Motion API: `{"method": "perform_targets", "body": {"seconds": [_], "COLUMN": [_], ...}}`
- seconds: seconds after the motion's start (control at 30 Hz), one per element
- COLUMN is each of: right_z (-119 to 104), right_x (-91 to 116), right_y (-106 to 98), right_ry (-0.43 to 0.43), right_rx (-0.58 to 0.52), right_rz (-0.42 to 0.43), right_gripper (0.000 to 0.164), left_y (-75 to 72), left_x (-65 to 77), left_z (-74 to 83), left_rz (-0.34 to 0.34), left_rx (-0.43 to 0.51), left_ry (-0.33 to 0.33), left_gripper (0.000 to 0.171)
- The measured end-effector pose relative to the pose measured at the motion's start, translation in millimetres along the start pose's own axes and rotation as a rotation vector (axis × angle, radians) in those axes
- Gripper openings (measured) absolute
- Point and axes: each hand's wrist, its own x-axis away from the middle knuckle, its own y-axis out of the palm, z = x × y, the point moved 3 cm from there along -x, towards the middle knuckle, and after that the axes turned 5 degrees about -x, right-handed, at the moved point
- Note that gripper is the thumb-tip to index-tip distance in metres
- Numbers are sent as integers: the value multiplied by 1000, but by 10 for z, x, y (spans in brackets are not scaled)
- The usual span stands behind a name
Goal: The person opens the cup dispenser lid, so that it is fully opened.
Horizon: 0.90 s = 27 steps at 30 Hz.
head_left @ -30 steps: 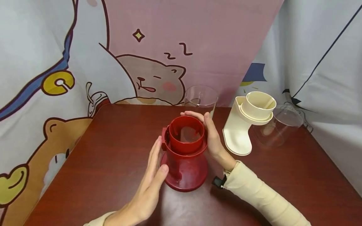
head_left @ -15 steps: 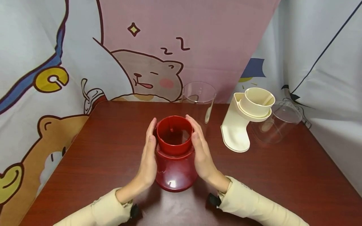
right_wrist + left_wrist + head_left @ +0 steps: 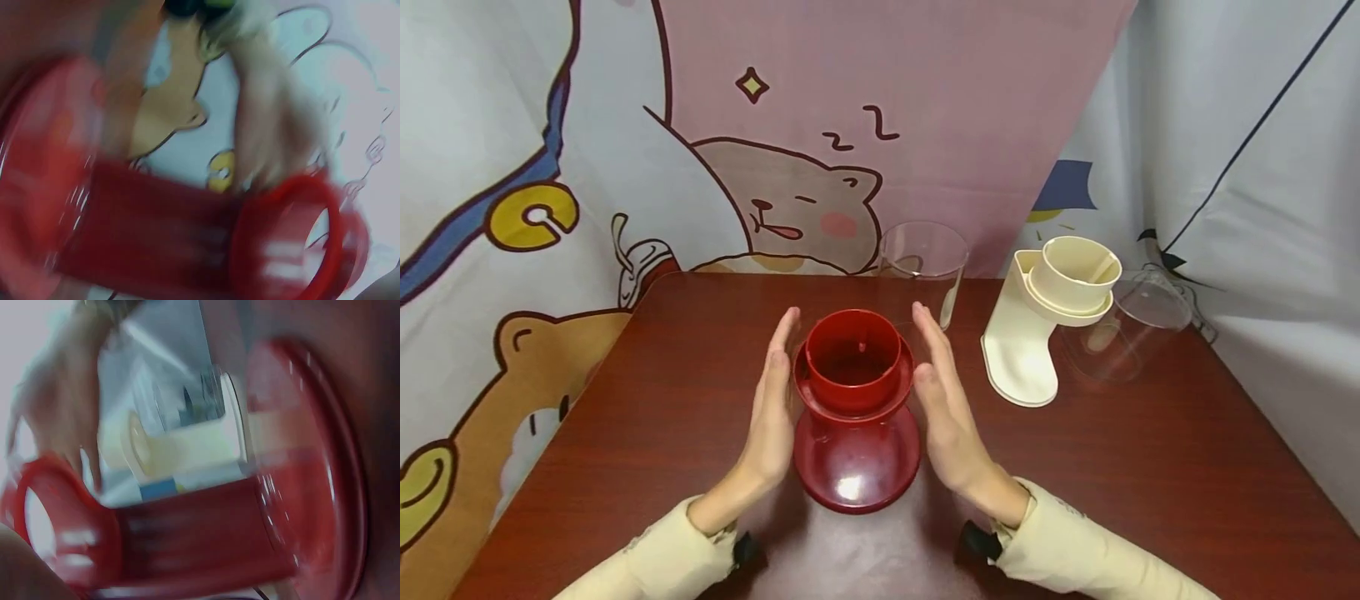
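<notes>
A red stand (image 3: 857,471) stands upright on the table, with a round glossy base, a column and a wide ring at its top. Inside that ring sits an open red cylinder (image 3: 853,379). My left hand (image 3: 769,421) and right hand (image 3: 953,425) flank the upper part, fingers straight and pointing away from me. Narrow gaps show between both hands and the ring in the head view. Motion blurs the wrist views; the left one shows the stand's column (image 3: 187,534) and my right hand (image 3: 62,394), the right one my left hand (image 3: 269,112).
To the right stands a cream-coloured stand (image 3: 1022,371) with a cream cup in its top. A clear cylinder (image 3: 951,292) is behind the red stand, and another clear cylinder (image 3: 1105,358) lies beyond the cream one. Printed cloth (image 3: 985,100) hangs along the table's back edge.
The red stand has shifted left and turned; the bracket on its left side no longer shows. Both hands, earlier against its sides, have since spread outward from it.
</notes>
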Motion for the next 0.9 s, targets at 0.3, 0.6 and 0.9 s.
{"method": "perform_targets", "body": {"seconds": [0.3, 0.6, 0.9], "right_z": [302, 349, 580], "right_x": [-279, -276, -630], "right_y": [89, 480, 691], "right_ry": [60, -14, -54], "right_rx": [-190, -187, -169], "right_rz": [48, 116, 122], "right_gripper": [51, 48, 49], "left_y": [118, -101, -344], "left_x": [143, -132, -511], "left_z": [-14, -138, -325], "left_rz": [-28, 153, 251], "left_rx": [-35, 58, 53], "left_ry": [20, 48, 69], "left_gripper": [56, 54, 51]}}
